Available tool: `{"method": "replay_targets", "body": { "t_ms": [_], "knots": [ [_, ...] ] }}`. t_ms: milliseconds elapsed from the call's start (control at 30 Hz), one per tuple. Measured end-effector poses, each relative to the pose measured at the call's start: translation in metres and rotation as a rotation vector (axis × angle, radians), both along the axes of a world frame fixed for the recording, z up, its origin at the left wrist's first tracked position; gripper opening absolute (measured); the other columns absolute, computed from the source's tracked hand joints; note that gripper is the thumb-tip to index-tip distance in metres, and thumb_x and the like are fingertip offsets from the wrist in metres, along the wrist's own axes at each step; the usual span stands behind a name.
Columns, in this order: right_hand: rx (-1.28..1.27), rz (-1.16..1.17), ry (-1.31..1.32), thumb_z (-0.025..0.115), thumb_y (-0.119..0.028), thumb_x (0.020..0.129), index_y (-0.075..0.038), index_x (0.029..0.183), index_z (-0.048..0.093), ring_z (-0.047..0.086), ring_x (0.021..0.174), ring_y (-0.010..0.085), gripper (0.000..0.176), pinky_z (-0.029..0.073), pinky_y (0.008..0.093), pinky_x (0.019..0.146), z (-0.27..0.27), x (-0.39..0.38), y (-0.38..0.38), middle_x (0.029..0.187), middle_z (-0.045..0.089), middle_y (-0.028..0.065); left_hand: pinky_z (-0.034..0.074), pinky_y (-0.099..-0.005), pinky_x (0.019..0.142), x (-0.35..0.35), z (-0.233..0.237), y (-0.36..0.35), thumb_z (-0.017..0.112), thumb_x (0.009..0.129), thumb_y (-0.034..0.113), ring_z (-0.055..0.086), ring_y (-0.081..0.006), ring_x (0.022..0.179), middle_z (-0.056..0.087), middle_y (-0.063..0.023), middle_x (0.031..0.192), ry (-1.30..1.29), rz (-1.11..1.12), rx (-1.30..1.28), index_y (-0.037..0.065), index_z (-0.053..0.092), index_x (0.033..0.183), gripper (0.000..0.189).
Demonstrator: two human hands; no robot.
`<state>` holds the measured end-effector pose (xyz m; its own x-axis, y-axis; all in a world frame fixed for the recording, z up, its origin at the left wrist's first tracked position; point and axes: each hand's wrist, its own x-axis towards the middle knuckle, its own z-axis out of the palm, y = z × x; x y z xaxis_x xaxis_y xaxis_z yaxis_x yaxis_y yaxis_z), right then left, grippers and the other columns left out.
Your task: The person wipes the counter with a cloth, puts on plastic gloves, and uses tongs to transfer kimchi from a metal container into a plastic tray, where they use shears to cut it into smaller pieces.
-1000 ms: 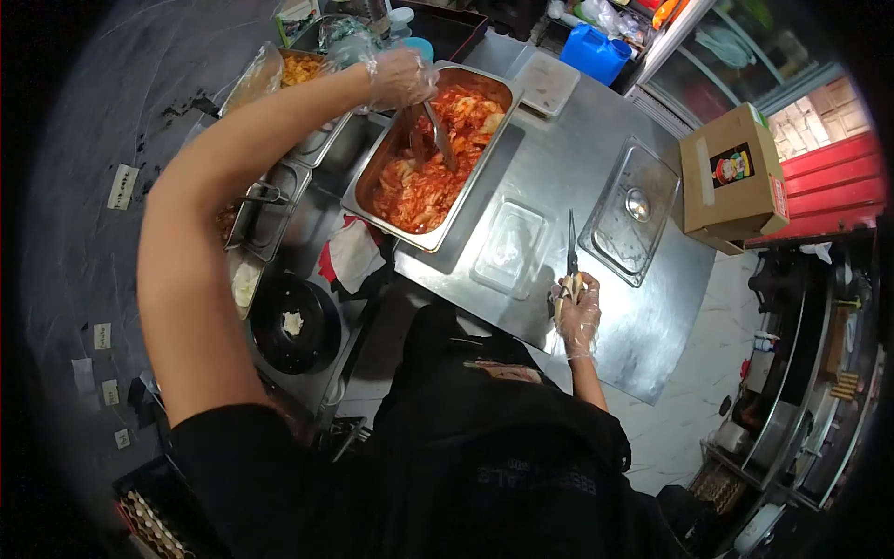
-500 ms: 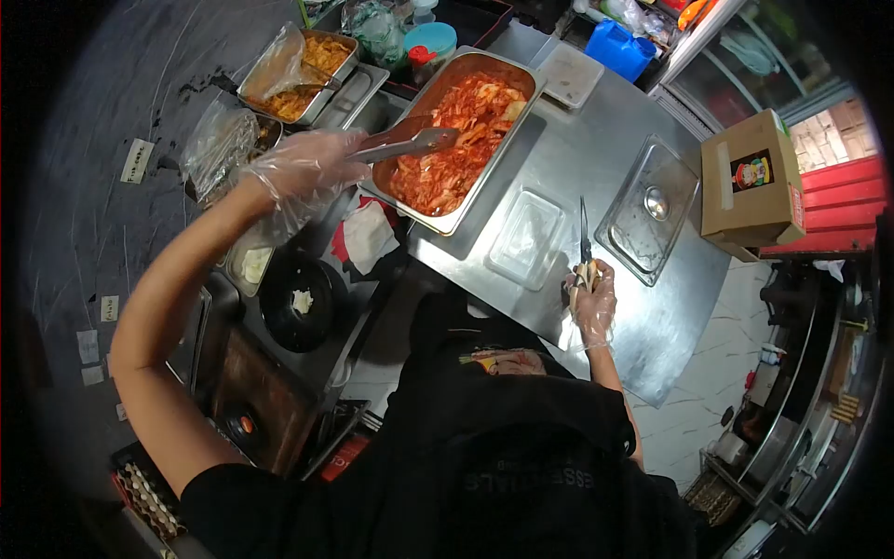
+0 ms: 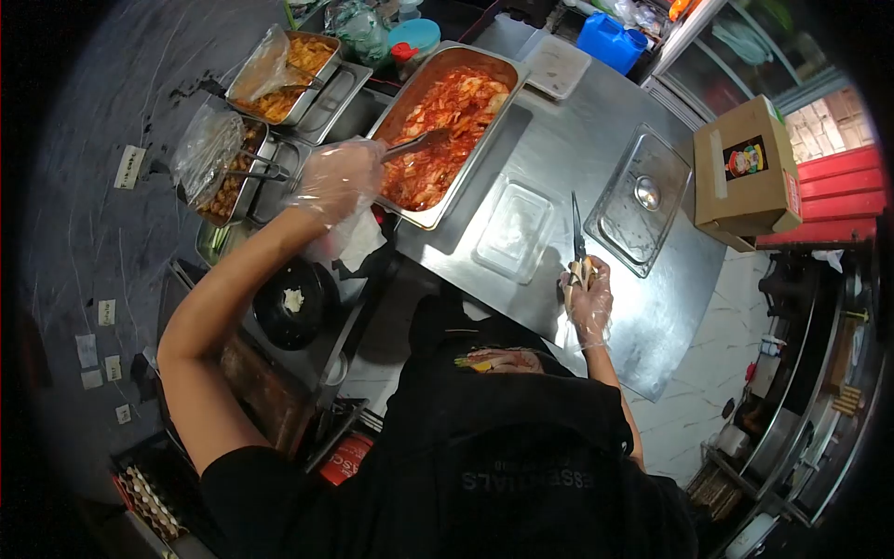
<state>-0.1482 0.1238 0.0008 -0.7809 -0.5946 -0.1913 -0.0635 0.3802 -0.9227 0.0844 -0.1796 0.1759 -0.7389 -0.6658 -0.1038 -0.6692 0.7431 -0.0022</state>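
A clear plastic glove covers my left hand (image 3: 343, 179), which is closed on metal tongs (image 3: 415, 144). The tongs' tips reach into red kimchi (image 3: 456, 116) in a deep steel pan (image 3: 431, 219). My right hand (image 3: 589, 296), also gloved, holds scissors (image 3: 579, 244) with light handles, the dark blades pointing away from me. Between the pan and the scissors a clear plastic container (image 3: 515, 231) lies on the steel table (image 3: 643, 326). A steel lid (image 3: 643, 200) with a round knob is right of the scissors.
A cardboard box (image 3: 745, 172) stands at the table's right edge. Left are pans of yellow food (image 3: 279, 101) and brown food (image 3: 223, 198), and a black bowl (image 3: 296, 303). A flat pale container (image 3: 557, 67) and a blue jug (image 3: 610, 44) are at the back.
My left hand has moved right and slightly down, and the tongs' tips are now in the kimchi. My right hand has barely moved. The view has shifted slightly.
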Motion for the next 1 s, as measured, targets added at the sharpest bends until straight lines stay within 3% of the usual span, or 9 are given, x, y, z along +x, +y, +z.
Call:
{"method": "replay_targets", "body": {
  "t_ms": [33, 67, 133, 200, 300, 433, 533, 667, 1000],
  "knots": [
    [0.038, -0.004, 0.014, 0.067, -0.006, 0.084, -0.004, 0.121, 0.049, 0.059, 0.087, 0.0122, 0.041, 0.046, 0.0249, 0.077, 0.009, 0.001, 0.0, 0.098, 0.064, 0.0071, 0.052, -0.046, 0.074, 0.0, 0.002, -0.001, 0.06, 0.083, 0.021, 0.065, -0.0333, 0.087, 0.067, -0.0136, 0.093, -0.007, 0.058, 0.017, 0.009, 0.065, 0.098, 0.02],
    [0.039, -0.008, 0.013, 0.067, -0.006, 0.084, -0.004, 0.121, 0.049, 0.059, 0.087, 0.0122, 0.041, 0.046, 0.0249, 0.077, 0.005, -0.001, 0.003, 0.098, 0.064, 0.0071, 0.052, -0.046, 0.074, 0.002, 0.007, -0.003, 0.06, 0.083, 0.021, 0.065, -0.0333, 0.087, 0.067, -0.0136, 0.093, -0.008, 0.053, 0.017, 0.009, 0.065, 0.098, 0.02],
    [-0.059, -0.014, 0.024, 0.067, -0.006, 0.084, -0.004, 0.121, 0.049, 0.058, 0.087, 0.0121, 0.041, 0.046, 0.0249, 0.077, -0.005, -0.004, 0.007, 0.099, 0.063, 0.007, 0.051, -0.0445, 0.079, 0.013, 0.018, -0.01, 0.06, 0.084, 0.021, 0.065, -0.0322, 0.092, 0.067, -0.0151, 0.1, 0.092, 0.155, 0.145, 0.011, 0.069, 0.105, 0.025],
    [-0.058, -0.025, -0.001, 0.066, -0.005, 0.084, -0.004, 0.121, 0.049, 0.058, 0.087, 0.0122, 0.041, 0.046, 0.0249, 0.077, -0.004, -0.005, 0.009, 0.1, 0.063, 0.0072, 0.05, -0.0405, 0.078, 0.026, 0.022, -0.019, 0.061, 0.085, 0.022, 0.066, -0.0277, 0.087, 0.068, -0.0156, 0.093, 0.244, 0.146, 0.236, 0.01, 0.068, 0.112, 0.031],
    [-0.05, -0.039, -0.059, 0.065, -0.004, 0.084, -0.005, 0.121, 0.049, 0.058, 0.087, 0.0126, 0.04, 0.046, 0.0253, 0.077, -0.004, -0.005, 0.009, 0.101, 0.063, 0.0075, 0.043, -0.0281, 0.064, 0.031, 0.04, -0.023, 0.064, 0.085, 0.02, 0.051, -0.0106, 0.068, 0.057, -0.0018, 0.074, 0.267, 0.347, 0.604, 0.004, 0.068, 0.112, 0.032],
    [-0.038, -0.022, -0.161, 0.065, -0.005, 0.083, -0.006, 0.119, 0.051, 0.058, 0.088, 0.0132, 0.039, 0.047, 0.0268, 0.077, -0.014, -0.006, 0.012, 0.099, 0.063, 0.007, 0.037, -0.0223, 0.055, 0.041, 0.057, -0.014, 0.064, 0.089, 0.021, 0.047, -0.0055, 0.061, 0.058, 0.002, 0.072, 0.338, 0.434, 0.683, 0.008, 0.065, 0.12, 0.034],
    [-0.012, 0.013, -0.05, 0.068, -0.005, 0.082, -0.007, 0.121, 0.048, 0.058, 0.076, 0.0091, 0.043, 0.047, 0.0229, 0.064, -0.02, -0.008, 0.013, 0.092, 0.063, 0.0032, 0.036, -0.0229, 0.049, 0.041, 0.079, 0.0, 0.065, 0.087, 0.022, 0.045, -0.0048, 0.056, 0.058, 0.0036, 0.072, 0.376, 0.507, 0.661, 0.006, 0.066, 0.118, 0.035],
    [-0.005, 0.037, 0.005, 0.069, -0.005, 0.082, -0.007, 0.119, 0.048, 0.058, 0.076, 0.0092, 0.043, 0.047, 0.0231, 0.064, -0.008, -0.006, 0.014, 0.09, 0.063, 0.0024, 0.033, -0.0188, 0.046, 0.055, 0.087, 0.002, 0.065, 0.089, 0.018, 0.044, -0.0018, 0.054, 0.059, 0.0038, 0.073, 0.582, 0.525, 0.767, 0.003, 0.062, 0.123, 0.038],
    [0.016, -0.009, -0.059, 0.068, -0.006, 0.084, -0.007, 0.118, 0.046, 0.058, 0.075, 0.0085, 0.041, 0.048, 0.0217, 0.063, -0.014, -0.012, 0.036, 0.091, 0.064, 0.0038, 0.028, -0.0152, 0.044, 0.025, 0.131, 0.077, 0.066, 0.087, 0.017, 0.04, 0.0006, 0.049, 0.06, 0.0041, 0.073, 0.575, 0.564, 0.882, -0.004, 0.057, 0.125, 0.044]
  ]
}}
